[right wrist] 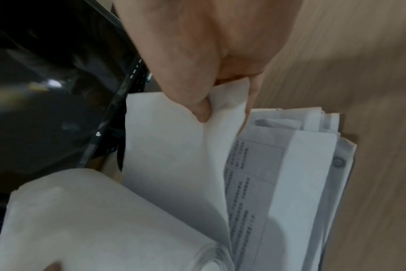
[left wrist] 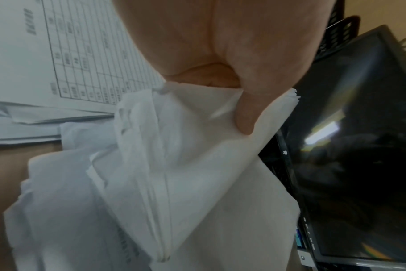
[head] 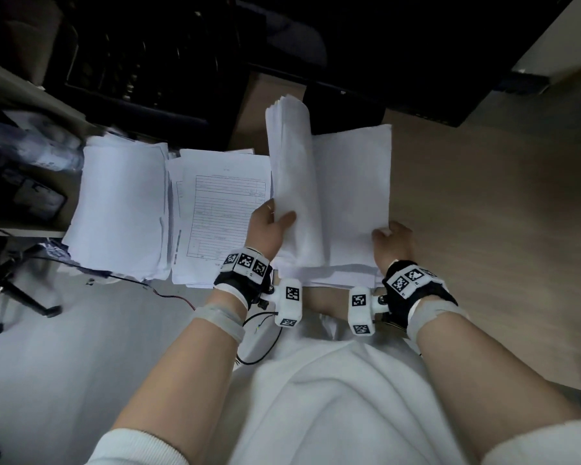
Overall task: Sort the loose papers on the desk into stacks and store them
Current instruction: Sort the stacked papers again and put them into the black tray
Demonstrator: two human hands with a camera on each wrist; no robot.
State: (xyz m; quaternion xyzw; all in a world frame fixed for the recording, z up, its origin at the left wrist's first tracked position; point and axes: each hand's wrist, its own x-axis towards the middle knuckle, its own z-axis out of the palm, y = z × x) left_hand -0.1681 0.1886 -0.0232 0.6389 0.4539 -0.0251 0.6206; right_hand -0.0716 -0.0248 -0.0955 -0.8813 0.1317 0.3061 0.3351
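**Thin Sheets, Pinched by the Near Corners**

While the left hand pinched a curled sheaf upright, the right hand nipped the corner of 1 sheet on the desk stack (2 other piles lay left). Light, floppy, slippery paper; gripping whole edges looked safer than corners.

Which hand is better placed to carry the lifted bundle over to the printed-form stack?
Left. The left hand already grips the curled bundle, and the printed-form stack lies directly beside it. The right hand pinches one sheet's corner on the stack's far side.
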